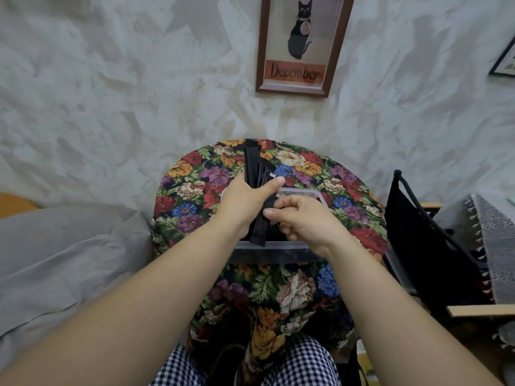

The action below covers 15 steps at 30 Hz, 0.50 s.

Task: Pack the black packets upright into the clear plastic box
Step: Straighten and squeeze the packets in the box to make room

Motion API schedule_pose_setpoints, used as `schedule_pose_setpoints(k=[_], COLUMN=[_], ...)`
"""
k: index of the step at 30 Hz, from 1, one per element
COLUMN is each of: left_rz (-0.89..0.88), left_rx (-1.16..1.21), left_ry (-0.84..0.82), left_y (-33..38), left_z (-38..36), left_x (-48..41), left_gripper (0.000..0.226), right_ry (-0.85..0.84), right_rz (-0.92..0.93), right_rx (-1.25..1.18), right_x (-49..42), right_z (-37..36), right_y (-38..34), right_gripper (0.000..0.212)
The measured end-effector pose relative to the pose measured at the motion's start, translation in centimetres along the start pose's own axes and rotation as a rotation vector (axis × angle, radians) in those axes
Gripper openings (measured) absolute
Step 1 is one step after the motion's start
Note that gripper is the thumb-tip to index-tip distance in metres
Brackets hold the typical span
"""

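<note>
L hand (246, 203) is curled round a bundle of black packets (251, 162), thumb clamped across them, tops fanning up and away from the person. R hand (303, 221) has fingers curled, tips pinching a single packet (259, 228) in the gap btw the two hands. Can't tell if it's fully free of the bundle. The single packet's long axis is near vertical, slight tilt, lower end just over the near wall of the clear plastic box (274, 250). The box sits directly under both hands on the floral tablecloth (295, 288). Dark ribbed rows inside are prob. packets already standing, but they're partly hidden.

Judgement: the drop is straight down and a bit fwd. R hand is nearer the open slot; L forearm crowds the box's left side.

Around: framed cat picture (302, 43) on the wall, grey bedding (61, 263) at left, black bag (418, 235) at right.
</note>
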<state>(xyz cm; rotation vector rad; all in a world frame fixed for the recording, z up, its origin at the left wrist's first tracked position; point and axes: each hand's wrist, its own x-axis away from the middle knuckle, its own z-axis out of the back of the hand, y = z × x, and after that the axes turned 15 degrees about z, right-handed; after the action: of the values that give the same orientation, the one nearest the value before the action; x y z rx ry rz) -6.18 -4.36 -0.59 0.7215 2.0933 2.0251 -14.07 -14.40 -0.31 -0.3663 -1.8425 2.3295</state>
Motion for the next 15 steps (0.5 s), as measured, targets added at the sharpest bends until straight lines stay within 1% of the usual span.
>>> schedule_pose_setpoints(k=[3,5,7,9,11,15], left_rz=[-0.030,-0.045,-0.040,-0.035,-0.030,-0.003], left_rx=[-0.049,-0.116,-0.196,-0.243,-0.232,-0.230], left_ry=[0.031,0.032,0.046,0.087,0.112,0.100], left_y=[0.0,0.0,-0.1,-0.3,-0.4,-1.1], left_z=[0.5,1.5,2.9,4.3,5.3,5.9], left_x=[0.3,0.2,0.0,-0.1,0.0,0.0], left_gripper=[0.021,0.015,0.017,0.016,0.009,0.007], right_ry=[-0.019,0.041,0.108,0.153,0.173,0.177], right_rz=[-0.002,0.007,0.019,0.036,0.046,0.058], right_rx=[-0.021,0.043,0.122,0.189,0.235,0.332], right_x=[0.0,-0.3,-1.0,-1.9,-2.8,-4.3], right_z=[0.4,1.4,2.7,3.5,3.7,3.4], right_y=[0.3,0.3,0.4,0.6,0.7,0.9], right_gripper=[0.015,0.014,0.012,0.015,0.019,0.021])
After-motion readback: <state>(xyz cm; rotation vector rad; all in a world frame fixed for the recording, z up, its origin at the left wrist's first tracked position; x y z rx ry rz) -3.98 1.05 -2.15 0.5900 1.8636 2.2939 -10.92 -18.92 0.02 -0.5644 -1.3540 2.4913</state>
